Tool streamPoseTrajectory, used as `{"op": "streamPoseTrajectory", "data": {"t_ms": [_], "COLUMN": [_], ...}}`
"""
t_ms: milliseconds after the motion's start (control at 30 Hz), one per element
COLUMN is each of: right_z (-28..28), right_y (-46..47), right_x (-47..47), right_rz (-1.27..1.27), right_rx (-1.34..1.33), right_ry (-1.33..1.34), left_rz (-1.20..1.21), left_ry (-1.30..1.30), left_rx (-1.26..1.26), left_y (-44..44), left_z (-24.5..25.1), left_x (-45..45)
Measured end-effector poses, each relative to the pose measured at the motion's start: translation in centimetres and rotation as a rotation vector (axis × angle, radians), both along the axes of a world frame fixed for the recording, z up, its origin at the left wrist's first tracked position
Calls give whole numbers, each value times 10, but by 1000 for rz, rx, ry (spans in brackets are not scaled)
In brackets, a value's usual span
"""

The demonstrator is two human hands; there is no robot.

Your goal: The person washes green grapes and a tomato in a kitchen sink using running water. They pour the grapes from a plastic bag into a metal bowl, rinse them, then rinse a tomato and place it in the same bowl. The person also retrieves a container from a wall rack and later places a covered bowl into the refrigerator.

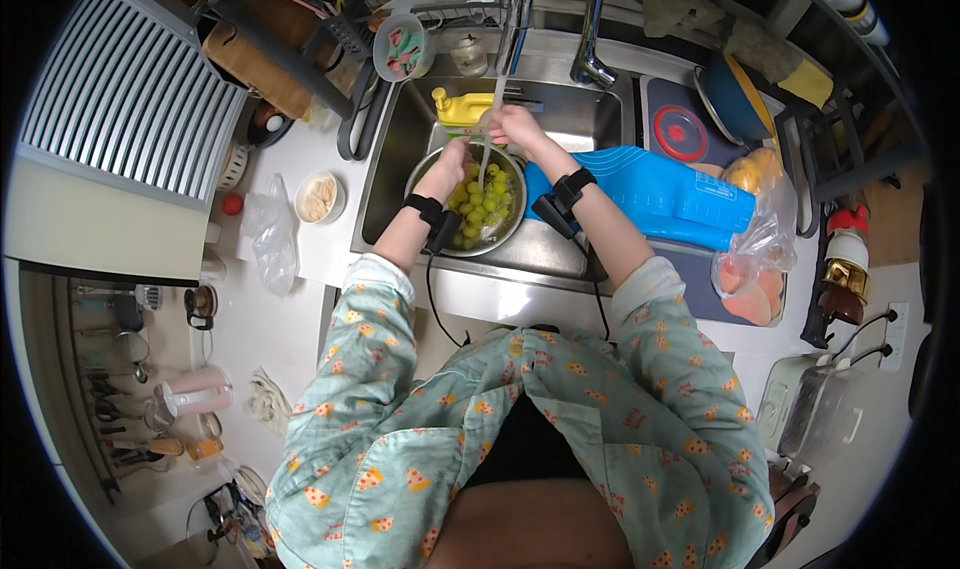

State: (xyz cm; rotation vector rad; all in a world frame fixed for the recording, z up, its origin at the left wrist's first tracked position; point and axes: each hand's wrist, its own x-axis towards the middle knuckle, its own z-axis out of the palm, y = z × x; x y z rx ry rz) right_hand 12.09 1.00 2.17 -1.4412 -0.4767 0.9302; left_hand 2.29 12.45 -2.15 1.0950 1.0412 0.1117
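Green grapes (pixel 484 201) lie in a round metal bowl (pixel 517 227) inside the stainless steel sink (pixel 379 209). Water runs from the faucet (pixel 517 25) down into the bowl. My left hand (pixel 448 170) is over the bowl's left upper part, its fingertips near the rim; whether it holds anything is hidden. My right hand (pixel 516 127) is raised above the bowl's upper rim, at the water stream, with its fingers bent; I cannot tell if something small is between them. A yellow bottle (pixel 469 107) lies behind the bowl. Both wrists wear black straps with cables.
Blue rubber gloves (pixel 660 197) reach from the sink over the right counter, beside a plastic bag of fruit (pixel 757 194). Left of the sink stand a white bowl (pixel 320 197) and a crumpled plastic bag (pixel 271 239). A dish rack (pixel 465 10) and second faucet (pixel 592 43) are behind.
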Motion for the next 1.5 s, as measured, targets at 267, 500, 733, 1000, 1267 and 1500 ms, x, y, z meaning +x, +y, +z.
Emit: {"op": "streamPoseTrajectory", "data": {"t_ms": [267,500,733,1000,1267,1500], "right_z": [-30,-42,-47,-36,-22,-24], "right_y": [28,54,57,51,42,20], "right_x": [8,0,8,5,7,19], "right_rz": [55,79,195,266,167,128], "right_rx": [46,-86,-126,-60,-18,-288], "right_ry": [505,599,711,800,731,236], "left_rz": [-24,-4,186,97,18,24], "left_ry": [29,89,98,49,158,215], "left_rx": [-98,-109,-84,-97,-133,-103], "left_y": [-1,14,4,14,52,60], "left_z": [48,67,82,71,19,2], "left_x": [-39,-86,-106,-113,-109,-100]}}
